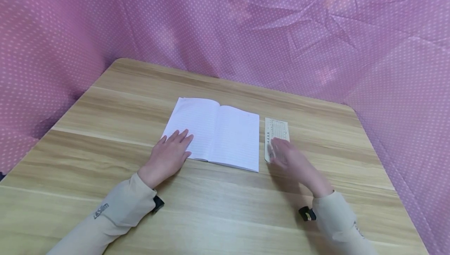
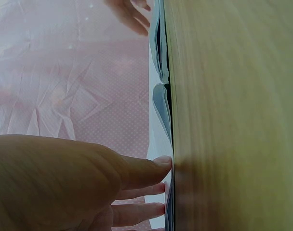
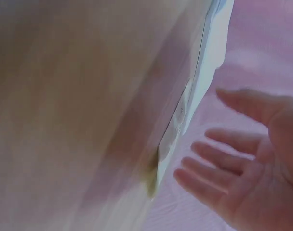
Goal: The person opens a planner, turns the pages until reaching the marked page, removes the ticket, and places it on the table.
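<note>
A lined notebook (image 1: 234, 136) lies spread at its middle on the wooden table, its pages blank. My left hand (image 1: 170, 155) rests on the near left corner of the left page, fingers straight; the left wrist view has the thumb (image 2: 161, 163) right at the page edge. To the notebook's right lies a small printed card or sheet (image 1: 277, 127) with dark rows and a grid. My right hand (image 1: 290, 159), blurred, hovers over its near end and covers part of it. In the right wrist view the fingers (image 3: 223, 159) are extended and apart from the card.
The light wooden table (image 1: 116, 114) has rounded far corners. Pink dotted cloth (image 1: 246, 32) hangs behind it and along both sides. Black bands (image 1: 159, 203) show at both wrists, below beige sleeves.
</note>
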`<action>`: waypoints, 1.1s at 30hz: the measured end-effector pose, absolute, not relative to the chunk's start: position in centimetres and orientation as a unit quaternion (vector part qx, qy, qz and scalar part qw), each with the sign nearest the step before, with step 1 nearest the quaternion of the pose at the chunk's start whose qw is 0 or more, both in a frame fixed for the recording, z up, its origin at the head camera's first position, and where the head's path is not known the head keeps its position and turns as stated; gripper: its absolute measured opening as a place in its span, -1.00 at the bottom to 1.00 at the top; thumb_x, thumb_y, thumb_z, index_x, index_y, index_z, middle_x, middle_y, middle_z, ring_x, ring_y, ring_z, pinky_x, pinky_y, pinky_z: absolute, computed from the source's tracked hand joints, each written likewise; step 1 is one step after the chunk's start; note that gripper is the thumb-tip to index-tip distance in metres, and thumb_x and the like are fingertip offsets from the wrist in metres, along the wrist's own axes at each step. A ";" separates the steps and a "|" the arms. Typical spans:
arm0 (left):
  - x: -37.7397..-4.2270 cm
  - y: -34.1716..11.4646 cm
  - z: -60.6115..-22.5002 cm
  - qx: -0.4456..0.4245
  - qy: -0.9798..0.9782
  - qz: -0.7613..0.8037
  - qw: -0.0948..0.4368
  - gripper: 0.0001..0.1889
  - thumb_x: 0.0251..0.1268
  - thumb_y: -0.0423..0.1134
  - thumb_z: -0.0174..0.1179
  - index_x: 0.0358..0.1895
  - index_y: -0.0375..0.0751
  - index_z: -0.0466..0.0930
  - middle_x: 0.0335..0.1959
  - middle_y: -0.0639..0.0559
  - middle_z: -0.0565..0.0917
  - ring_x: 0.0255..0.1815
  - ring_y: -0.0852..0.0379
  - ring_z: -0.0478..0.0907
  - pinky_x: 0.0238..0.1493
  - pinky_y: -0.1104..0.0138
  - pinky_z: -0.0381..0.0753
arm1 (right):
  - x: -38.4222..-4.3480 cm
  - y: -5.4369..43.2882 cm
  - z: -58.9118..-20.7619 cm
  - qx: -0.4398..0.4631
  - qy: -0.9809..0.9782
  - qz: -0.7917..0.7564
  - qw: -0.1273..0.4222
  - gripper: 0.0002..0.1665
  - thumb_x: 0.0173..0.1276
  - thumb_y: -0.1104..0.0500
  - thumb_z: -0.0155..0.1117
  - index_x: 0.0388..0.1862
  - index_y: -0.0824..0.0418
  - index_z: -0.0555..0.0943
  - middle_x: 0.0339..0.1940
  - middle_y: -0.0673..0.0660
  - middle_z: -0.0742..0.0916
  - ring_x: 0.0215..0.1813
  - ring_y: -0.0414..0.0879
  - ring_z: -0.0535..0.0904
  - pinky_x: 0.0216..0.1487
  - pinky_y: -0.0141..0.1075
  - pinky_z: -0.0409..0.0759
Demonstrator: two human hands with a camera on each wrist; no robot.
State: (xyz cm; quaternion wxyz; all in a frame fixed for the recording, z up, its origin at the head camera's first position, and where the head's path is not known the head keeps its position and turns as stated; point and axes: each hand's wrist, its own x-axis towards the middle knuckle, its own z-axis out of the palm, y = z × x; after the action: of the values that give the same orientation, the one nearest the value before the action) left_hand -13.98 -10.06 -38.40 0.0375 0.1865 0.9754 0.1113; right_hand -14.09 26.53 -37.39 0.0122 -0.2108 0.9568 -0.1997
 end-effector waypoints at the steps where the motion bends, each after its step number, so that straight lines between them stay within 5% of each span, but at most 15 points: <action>1: -14.0 -10.1 -38.4 0.187 0.975 0.111 0.037 -0.47 0.45 -0.21 0.12 0.41 -0.30 0.33 0.44 -0.27 0.30 0.45 -0.27 0.19 0.36 -0.22 0.17 | -13.7 26.2 -37.5 -0.226 0.954 -0.198 0.018 -0.30 0.34 0.24 0.32 0.36 0.51 0.32 0.35 0.48 0.42 0.36 0.37 0.33 0.35 0.16 0.27; 13: -13.9 -10.0 -38.4 0.183 0.975 0.117 0.045 -0.46 0.46 -0.20 0.12 0.43 -0.30 0.31 0.46 -0.26 0.28 0.47 -0.26 0.16 0.37 -0.21 0.14 | -10.6 22.5 -37.3 -0.271 0.938 -0.192 0.100 -0.25 0.42 0.07 0.27 0.48 0.32 0.28 0.52 0.24 0.29 0.50 0.16 0.18 0.42 0.03 0.20; 19: -13.9 -10.0 -38.3 0.181 0.975 0.125 0.047 -0.44 0.46 -0.20 0.11 0.44 -0.30 0.29 0.47 -0.28 0.26 0.48 -0.28 0.14 0.36 -0.24 0.13 | -10.4 22.3 -37.5 -0.283 0.936 -0.188 0.096 -0.30 0.43 0.06 0.26 0.44 0.34 0.34 0.50 0.24 0.33 0.48 0.15 0.23 0.41 0.01 0.24; 33: -17.1 -13.7 -38.0 0.115 0.962 0.232 0.091 -0.27 0.51 -0.15 -0.01 0.50 -0.54 -0.11 0.48 -0.54 -0.04 0.51 -0.42 -0.15 0.45 -0.17 -0.12 | -10.5 22.4 -37.4 -0.282 0.932 -0.200 0.105 -0.31 0.43 0.08 0.27 0.42 0.35 0.35 0.50 0.25 0.32 0.49 0.15 0.22 0.41 0.02 0.23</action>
State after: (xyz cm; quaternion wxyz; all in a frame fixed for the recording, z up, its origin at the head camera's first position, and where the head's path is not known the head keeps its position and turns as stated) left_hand -17.11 -13.70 -37.97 0.0910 0.1150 0.9616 0.2321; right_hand -10.48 22.39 -37.36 0.1048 -0.2825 0.9324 -0.1998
